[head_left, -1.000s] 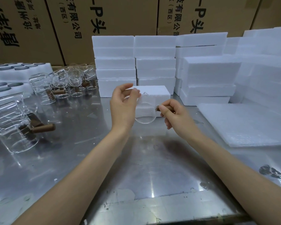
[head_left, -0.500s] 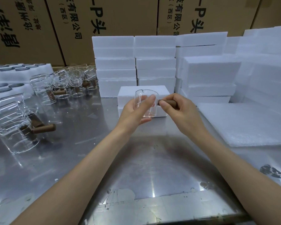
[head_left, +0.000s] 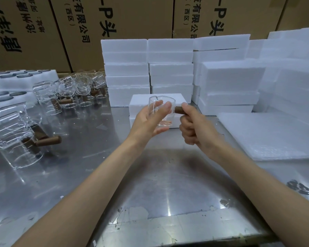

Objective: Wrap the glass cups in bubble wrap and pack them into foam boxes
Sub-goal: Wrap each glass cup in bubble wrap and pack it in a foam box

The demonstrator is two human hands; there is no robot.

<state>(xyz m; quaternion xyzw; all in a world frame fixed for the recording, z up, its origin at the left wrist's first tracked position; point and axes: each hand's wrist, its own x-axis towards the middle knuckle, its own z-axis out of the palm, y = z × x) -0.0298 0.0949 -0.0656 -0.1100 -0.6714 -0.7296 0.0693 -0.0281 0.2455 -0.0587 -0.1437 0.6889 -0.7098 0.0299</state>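
A clear glass cup (head_left: 165,111) with a brown wooden handle (head_left: 179,110) is held upright above the steel table (head_left: 150,184). My left hand (head_left: 148,122) cups its body from the left and below, fingers curled round the glass. My right hand (head_left: 194,127) grips the wooden handle. Just behind the cup sits a single closed white foam box (head_left: 141,106). A sheet of white wrap (head_left: 268,132) lies flat at the right.
More glass cups with wooden handles (head_left: 23,138) lie and stand at the left and back left (head_left: 78,90). Foam trays with round holes (head_left: 11,82) sit far left. Stacks of foam boxes (head_left: 169,68) line the back and right, before cardboard cartons (head_left: 132,18).
The cup was tilted with its base toward me; both hands have turned it upright and lifted it slightly. My left hand moved from the rim to cup the glass body.
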